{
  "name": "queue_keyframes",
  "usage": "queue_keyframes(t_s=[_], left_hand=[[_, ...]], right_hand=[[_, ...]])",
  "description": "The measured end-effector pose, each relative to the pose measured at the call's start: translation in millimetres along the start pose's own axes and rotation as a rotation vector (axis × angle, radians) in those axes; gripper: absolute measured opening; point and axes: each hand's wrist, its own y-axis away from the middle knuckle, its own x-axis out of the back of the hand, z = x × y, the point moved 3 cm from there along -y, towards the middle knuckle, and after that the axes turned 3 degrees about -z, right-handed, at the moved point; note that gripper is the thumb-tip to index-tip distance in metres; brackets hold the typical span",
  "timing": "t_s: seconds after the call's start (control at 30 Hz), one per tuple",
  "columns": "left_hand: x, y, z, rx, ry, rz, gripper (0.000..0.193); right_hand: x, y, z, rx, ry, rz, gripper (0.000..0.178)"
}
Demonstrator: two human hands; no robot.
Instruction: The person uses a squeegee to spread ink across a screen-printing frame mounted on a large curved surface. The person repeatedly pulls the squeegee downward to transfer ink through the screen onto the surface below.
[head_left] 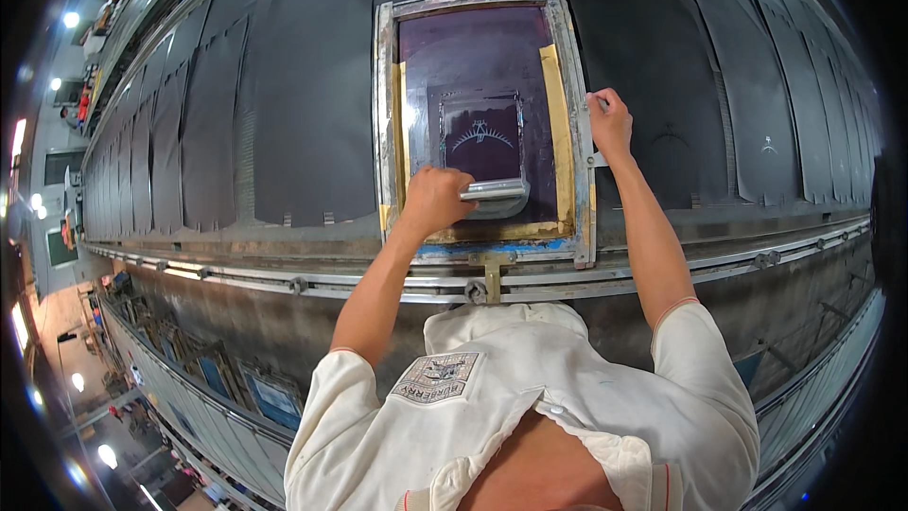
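Note:
A screen printing frame (pixel 569 66) with worn metal edges lies before me across the long table. Its dark purple mesh (pixel 473 47) carries a pale crest-like design (pixel 480 137) inside a taped rectangle. My left hand (pixel 437 199) is closed round the left end of a squeegee (pixel 497 191) with a metal handle, which rests on the mesh just below the design. At the frame's right edge, my right hand (pixel 610 121) is closed with curled fingers against the rim. Part of its grip is hidden by the hand itself.
Dark fabric panels (pixel 317 95) lie in rows along the table on both sides. One panel on the right bears a small pale print (pixel 768 144). A metal rail (pixel 378 289) runs along the near edge, with a bracket (pixel 492 276) from the frame over it.

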Motion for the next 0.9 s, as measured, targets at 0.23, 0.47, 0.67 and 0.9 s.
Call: queue_keyframes(t_s=[0.23,0.47,0.67,0.9], left_hand=[[54.1,-110.1,-54.4,0.005,-0.045,0.095,0.028],[63.5,-163.2,-73.6,-0.043,-0.070,0.111,0.028],[19.4,-69.8,-56.3,-0.159,-0.010,0.208,0.023],[24.9,-67.3,-45.1,-0.160,-0.041,0.146,0.017]], right_hand=[[-24.1,-26.1,-127.9,0.360,-0.024,-0.577,0.038],[-101.9,-44.3,-151.7,0.580,0.393,-0.706,0.022],[-79.4,55.4,-135.2,0.738,0.377,-0.614,0.018],[-65.1,58.0,-137.1,0.745,0.332,-0.685,0.017]])
